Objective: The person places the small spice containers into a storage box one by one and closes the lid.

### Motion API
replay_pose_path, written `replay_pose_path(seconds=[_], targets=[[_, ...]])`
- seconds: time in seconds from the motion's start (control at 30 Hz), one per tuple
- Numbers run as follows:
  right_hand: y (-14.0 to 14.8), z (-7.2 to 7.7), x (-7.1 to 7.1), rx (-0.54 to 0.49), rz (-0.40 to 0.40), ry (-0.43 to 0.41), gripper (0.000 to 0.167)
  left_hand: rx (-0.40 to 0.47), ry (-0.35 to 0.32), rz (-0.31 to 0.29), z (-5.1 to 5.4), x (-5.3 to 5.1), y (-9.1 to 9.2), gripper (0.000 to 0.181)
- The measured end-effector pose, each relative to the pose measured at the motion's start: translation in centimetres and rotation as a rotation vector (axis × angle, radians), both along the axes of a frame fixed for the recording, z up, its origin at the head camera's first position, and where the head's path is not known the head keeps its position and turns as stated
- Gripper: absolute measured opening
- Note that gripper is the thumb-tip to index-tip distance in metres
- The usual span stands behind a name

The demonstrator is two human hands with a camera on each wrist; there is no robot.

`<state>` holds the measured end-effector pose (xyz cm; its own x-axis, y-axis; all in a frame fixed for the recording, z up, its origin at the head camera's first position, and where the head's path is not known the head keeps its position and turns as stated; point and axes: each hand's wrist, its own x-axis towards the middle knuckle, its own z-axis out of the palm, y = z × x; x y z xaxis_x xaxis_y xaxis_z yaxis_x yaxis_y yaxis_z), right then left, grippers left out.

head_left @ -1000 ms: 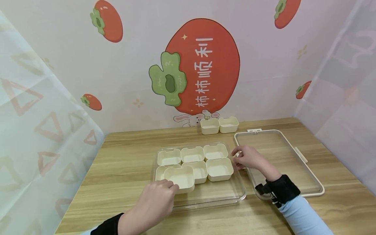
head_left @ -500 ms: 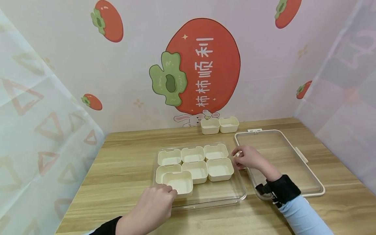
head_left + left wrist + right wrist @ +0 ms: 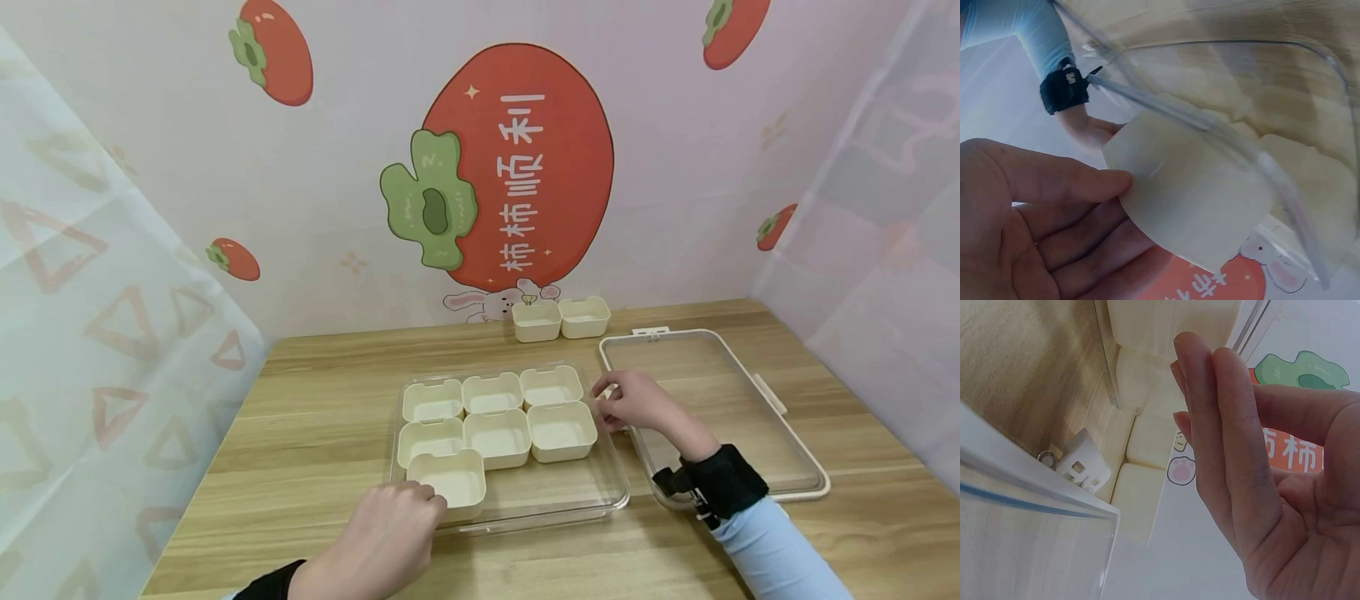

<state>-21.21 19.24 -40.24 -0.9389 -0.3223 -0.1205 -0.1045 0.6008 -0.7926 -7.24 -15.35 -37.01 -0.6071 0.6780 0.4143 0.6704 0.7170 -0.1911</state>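
Observation:
My left hand pinches the near side of a cream cup, held slightly tilted over the front left of a clear plastic box. In the left wrist view the thumb lies on the outer wall of that cream cup, with the fingers beneath. Two rows of similar cups, among them a corner cup, stand inside the box behind it. My right hand is at the box's right rim with nothing in its grasp. In the right wrist view the right hand's fingers are fairly straight; contact with the rim is unclear.
A clear lid with a white frame lies to the right of the box, under my right forearm. Two more cream cups stand at the back of the wooden table, by the printed backdrop.
My left hand has brought the cream cup toward me and slightly left, down to the front left of the box, uncovering the cup behind. The right hand stays put.

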Motion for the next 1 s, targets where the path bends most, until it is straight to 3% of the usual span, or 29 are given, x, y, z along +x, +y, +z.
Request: replay_pose_path(seconds=[0.3, 0.63, 1.0], targets=[[0.1, 0.0, -0.1, 0.013, -0.002, -0.012, 0.024, -0.080, -0.122, 0.044, -1.2, -0.5, 0.1, 0.020], [0.0, 0.1, 0.0, 0.017, -0.001, -0.010, 0.023, -0.099, -0.125, 0.052, -1.8, -0.6, 0.0, 0.023], [0.1, 0.0, -0.1, 0.028, -0.001, -0.013, 0.024, -0.130, -0.172, 0.088, -1.6, -0.6, 0.0, 0.027]])
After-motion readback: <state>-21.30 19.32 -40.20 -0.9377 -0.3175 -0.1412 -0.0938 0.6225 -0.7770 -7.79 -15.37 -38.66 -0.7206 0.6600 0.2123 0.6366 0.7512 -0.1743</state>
